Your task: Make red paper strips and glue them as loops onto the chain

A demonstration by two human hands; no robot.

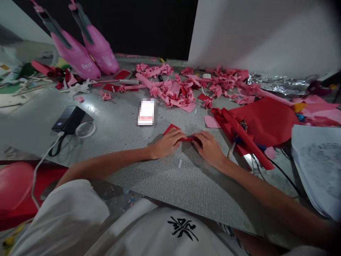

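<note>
— Gray tabletop (160, 181), lower ctr. of frame. Where's the red paper (172, 127), and how held?
— Mid-frame: L hand (168, 143) and R hand (210, 147) pinch its near edge, fingers curled.
— Handling?
— Prob. light, thin, quick to crease; fingertips at the edges suit it. Pink scraps (173, 90) lie beyond, upper ctr.

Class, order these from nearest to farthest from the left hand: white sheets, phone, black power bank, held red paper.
1. Held red paper, at the left hand
2. Phone, beyond, slightly left
3. Black power bank, left side
4. White sheets, far right
</note>
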